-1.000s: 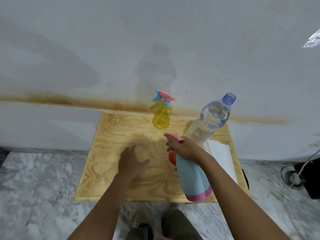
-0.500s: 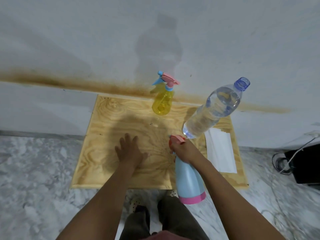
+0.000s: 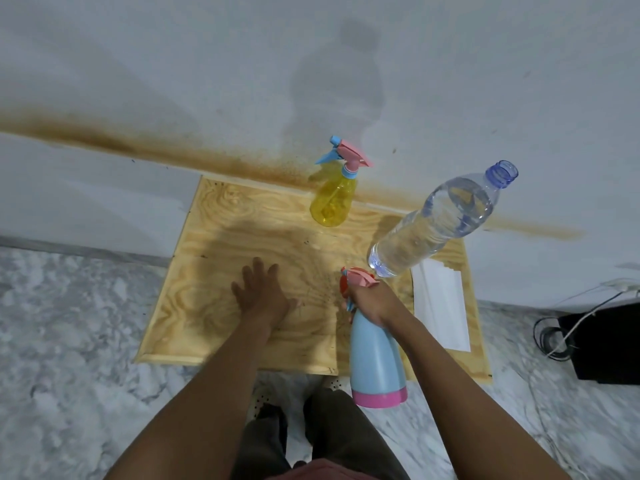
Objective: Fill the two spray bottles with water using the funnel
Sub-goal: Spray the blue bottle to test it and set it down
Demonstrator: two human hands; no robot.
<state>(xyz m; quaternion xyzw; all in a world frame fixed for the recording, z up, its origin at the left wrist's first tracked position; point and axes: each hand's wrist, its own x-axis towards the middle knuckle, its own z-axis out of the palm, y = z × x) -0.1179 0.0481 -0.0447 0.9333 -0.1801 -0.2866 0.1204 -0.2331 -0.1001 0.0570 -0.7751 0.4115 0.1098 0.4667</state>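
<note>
White wall (image 3: pixel 173 64), stained brown, stands behind a plywood worktop (image 3: pixel 242 237) on a marble floor (image 3: pixel 69 323). The right hand (image 3: pixel 374 301) grips the neck of a blue spray bottle (image 3: pixel 375 358), held over the near edge. The left hand (image 3: pixel 261 292) rests flat mid-worktop, fingers spread. A yellow spray bottle (image 3: pixel 332 199) stands at the far edge, and an uncapped, nearly full water bottle (image 3: pixel 440 220) stands near the far right corner. Both spray heads are on, so filling seems not yet begun. A red shape (image 3: pixel 343 285) by the blue bottle's trigger may be the funnel; unclear.
</note>
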